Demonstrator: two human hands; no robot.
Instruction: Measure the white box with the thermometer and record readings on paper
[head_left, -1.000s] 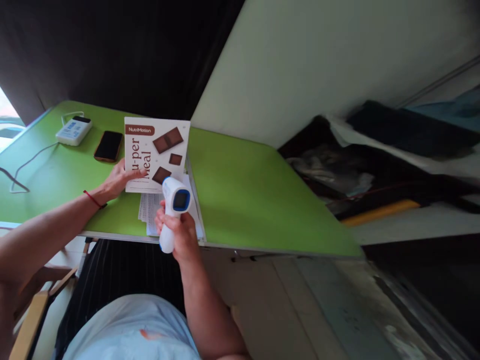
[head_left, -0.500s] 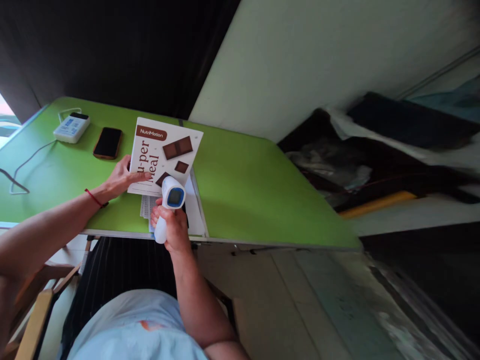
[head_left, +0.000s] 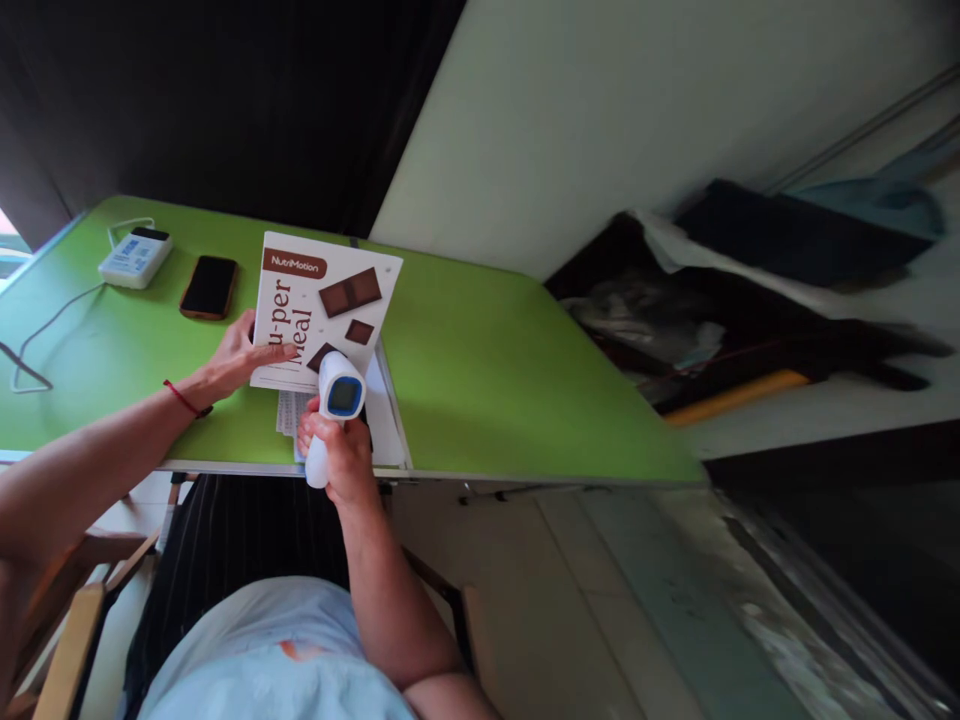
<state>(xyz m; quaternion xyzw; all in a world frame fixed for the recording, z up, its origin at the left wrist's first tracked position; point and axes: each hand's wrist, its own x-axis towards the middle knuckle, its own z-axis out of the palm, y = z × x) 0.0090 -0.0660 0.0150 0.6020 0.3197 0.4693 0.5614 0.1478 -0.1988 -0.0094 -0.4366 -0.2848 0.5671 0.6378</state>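
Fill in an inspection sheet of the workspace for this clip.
Surface: green tabletop, pale edging.
Handled things: NutriMotion package; gun-shaped thermometer, screen facing the wearer.
Clutter: dark-screened phone, white device, papers partly hidden.
Hands: left hand holds the package, thumb across its front; right hand grips the thermometer.
Cables: thin cable from the white device leftward; white lead looped at the device's far end.
Surroundings: dark panel, pale wall, blurred items at right.

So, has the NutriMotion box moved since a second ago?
Yes: the NutriMotion box has shifted right, farther from the phone on the table, and turned slightly clockwise.
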